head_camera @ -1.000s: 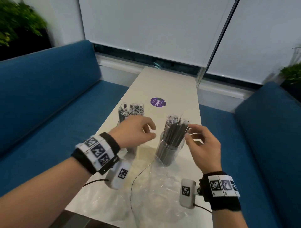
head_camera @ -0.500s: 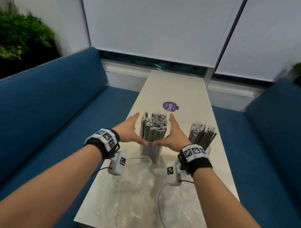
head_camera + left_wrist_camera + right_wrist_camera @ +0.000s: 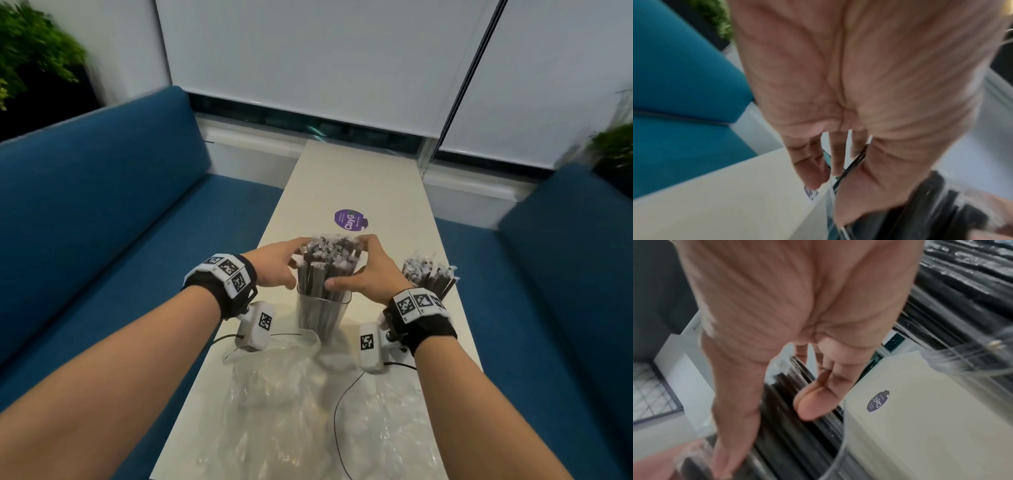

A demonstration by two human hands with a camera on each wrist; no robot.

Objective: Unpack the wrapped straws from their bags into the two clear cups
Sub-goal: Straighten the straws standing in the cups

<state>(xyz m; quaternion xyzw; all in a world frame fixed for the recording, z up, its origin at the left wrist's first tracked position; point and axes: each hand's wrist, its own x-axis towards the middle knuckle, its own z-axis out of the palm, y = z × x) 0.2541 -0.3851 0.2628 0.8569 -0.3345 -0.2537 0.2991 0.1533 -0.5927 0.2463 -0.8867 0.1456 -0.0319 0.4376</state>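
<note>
A clear cup (image 3: pixel 322 318) stands mid-table, packed with dark wrapped straws (image 3: pixel 325 260). My left hand (image 3: pixel 294 265) grips the bundle from the left, thumb in front and fingers over the far tops. From the right, my right hand (image 3: pixel 347 262) grips it the same way. In the right wrist view a fingertip presses the straws (image 3: pixel 797 434) just above the cup's rim. The left wrist view shows the left thumb against the straws (image 3: pixel 931 211). A second bundle of straws (image 3: pixel 428 274) stands further right; its cup (image 3: pixel 962 363) is hidden behind my right wrist in the head view.
Two crumpled clear bags (image 3: pixel 284 387) (image 3: pixel 387 428) lie on the near part of the white table (image 3: pixel 359 178). A purple sticker (image 3: pixel 351 220) sits beyond the cups. Blue sofas (image 3: pixel 102 222) flank the narrow table on both sides. Thin black cables trail from the wrist cameras.
My right hand left the right cup's straws and crossed to the left cup. Both hands then closed in from flat beside the bundle to gripping it.
</note>
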